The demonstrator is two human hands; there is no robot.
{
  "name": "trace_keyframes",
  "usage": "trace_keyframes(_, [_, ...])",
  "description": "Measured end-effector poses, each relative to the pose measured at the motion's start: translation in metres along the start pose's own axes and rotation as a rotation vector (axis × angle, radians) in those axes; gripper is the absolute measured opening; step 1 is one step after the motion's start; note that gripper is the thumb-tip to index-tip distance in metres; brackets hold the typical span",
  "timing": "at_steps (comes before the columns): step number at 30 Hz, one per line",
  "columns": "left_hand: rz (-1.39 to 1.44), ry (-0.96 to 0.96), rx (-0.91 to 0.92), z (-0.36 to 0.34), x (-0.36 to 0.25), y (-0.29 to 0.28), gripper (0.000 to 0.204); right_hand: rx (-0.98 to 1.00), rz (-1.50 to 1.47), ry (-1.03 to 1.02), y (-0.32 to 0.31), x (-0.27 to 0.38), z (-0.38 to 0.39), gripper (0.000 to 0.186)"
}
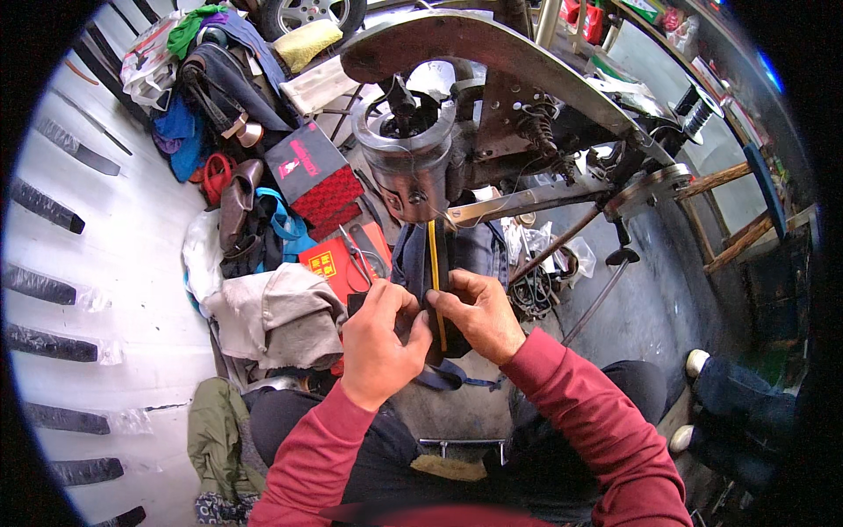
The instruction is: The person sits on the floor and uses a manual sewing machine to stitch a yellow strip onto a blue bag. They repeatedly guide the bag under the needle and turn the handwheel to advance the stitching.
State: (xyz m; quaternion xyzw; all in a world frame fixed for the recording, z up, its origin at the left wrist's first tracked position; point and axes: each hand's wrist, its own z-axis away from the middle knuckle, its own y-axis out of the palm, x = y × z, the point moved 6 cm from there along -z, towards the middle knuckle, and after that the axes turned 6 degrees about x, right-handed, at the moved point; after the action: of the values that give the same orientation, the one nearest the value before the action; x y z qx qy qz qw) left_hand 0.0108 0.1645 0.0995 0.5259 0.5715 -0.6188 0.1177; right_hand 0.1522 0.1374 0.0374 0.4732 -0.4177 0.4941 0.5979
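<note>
A dark strip with a yellow line down its middle [434,255], like a zipper, hangs from under the head of a hand-cranked sewing machine [406,167]. My right hand [481,314] pinches it between thumb and fingers, the thumb lying at the yellow line. On its other side my left hand [383,341] is closed, its fingers curled around the dark edge of the piece. Navy cloth [474,250] hangs behind the strip, below the machine arm. The strip's lower end drops between my hands toward my lap.
To the left lie scissors [358,262] on a red packet [320,256], a black-and-red box [316,171], a grey cloth [277,316] and piled bags and clothes. A metal rod [590,299] slants down at the right. Another person's shoes [696,364] stand at far right.
</note>
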Motion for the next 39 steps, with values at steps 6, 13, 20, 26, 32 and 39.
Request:
trace_keyframes(6, [-0.053,0.035,-0.022,0.001,-0.001,0.001,0.015,-0.069,0.299,-0.070,-0.007,0.001,0.000,0.023])
trace_keyframes(13, [-0.179,0.096,-0.054,0.003,-0.005,0.001,0.017,-0.086,0.235,-0.095,-0.003,-0.002,0.000,0.019])
trace_keyframes(20, [-0.193,0.120,-0.066,0.005,-0.006,-0.003,0.017,0.100,-0.055,0.041,-0.002,0.006,0.001,0.009])
trace_keyframes(26, [-0.200,0.126,-0.055,0.007,-0.006,-0.003,0.016,0.090,-0.010,0.076,-0.005,0.003,-0.001,0.012])
trace_keyframes(32, [-0.157,0.086,-0.037,0.008,-0.003,-0.002,0.015,0.058,-0.014,0.102,-0.006,-0.007,-0.005,0.021])
trace_keyframes(39, [0.046,0.049,-0.078,0.008,0.004,-0.007,0.014,0.120,-0.321,0.238,-0.001,-0.020,-0.002,0.014])
